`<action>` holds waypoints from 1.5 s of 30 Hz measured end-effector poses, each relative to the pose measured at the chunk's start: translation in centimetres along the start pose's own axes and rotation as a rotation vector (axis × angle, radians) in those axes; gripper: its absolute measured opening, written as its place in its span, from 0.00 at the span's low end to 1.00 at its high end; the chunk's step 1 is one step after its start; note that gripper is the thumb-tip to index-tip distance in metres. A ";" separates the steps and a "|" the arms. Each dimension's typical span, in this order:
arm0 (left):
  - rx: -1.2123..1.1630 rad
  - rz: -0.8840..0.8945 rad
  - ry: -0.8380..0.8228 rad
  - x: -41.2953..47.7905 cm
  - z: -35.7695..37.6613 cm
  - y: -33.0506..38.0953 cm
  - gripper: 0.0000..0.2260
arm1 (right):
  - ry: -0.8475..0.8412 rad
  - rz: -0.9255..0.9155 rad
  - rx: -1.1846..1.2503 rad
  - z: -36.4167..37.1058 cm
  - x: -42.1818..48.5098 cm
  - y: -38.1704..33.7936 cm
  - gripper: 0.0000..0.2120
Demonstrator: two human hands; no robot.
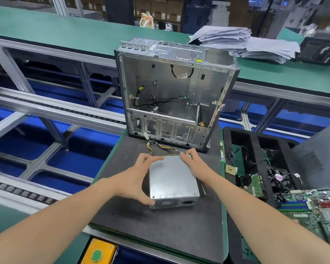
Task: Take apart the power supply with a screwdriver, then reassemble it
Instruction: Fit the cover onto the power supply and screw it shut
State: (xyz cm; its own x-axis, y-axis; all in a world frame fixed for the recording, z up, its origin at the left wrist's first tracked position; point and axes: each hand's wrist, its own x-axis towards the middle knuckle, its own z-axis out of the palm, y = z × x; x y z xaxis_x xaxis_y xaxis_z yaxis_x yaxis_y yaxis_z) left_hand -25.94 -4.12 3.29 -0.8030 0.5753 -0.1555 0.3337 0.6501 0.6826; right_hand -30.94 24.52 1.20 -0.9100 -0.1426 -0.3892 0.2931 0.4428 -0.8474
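With our left hand (134,177) we're gripping the PSU (173,182) at its 9 o'clock side, thumb on the near corner. It's lying flat on the mat (160,227), case (171,86) standing at its 12 o'clock. Our right hand (197,166) is gripping its 2 o'clock edge.

We are counting one power supply (173,180); two hands on it, left hand (135,178) and right hand (196,166); behind it one open case (171,88); right of it one motherboard (312,210), one fan (278,178).

- Nothing can be read.
- Stickers (198,60) on the computer case (171,88) are too blurry.
- White marks on the black box (320,52) right of it are blurry too.
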 end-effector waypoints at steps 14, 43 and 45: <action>-0.700 -0.263 -0.044 1.0 0.7 -0.4 0.44 | 0.095 0.153 0.298 -1.0 -2.1 1.5 0.33; -0.877 -0.615 0.399 3.2 3.8 3.7 0.16 | -0.001 0.389 0.151 0.4 -5.8 -0.6 0.40; -0.940 -0.675 0.325 3.0 3.6 3.6 0.15 | -0.016 0.401 0.121 0.4 -5.9 -0.2 0.40</action>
State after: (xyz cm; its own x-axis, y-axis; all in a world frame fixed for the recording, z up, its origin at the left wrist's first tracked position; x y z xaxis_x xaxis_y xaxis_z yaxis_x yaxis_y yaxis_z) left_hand -25.42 1.74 2.74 -0.8092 0.0185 -0.5872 -0.5843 0.0781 0.8078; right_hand -25.53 24.97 3.51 -0.7126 0.0053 -0.7015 0.6561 0.3591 -0.6638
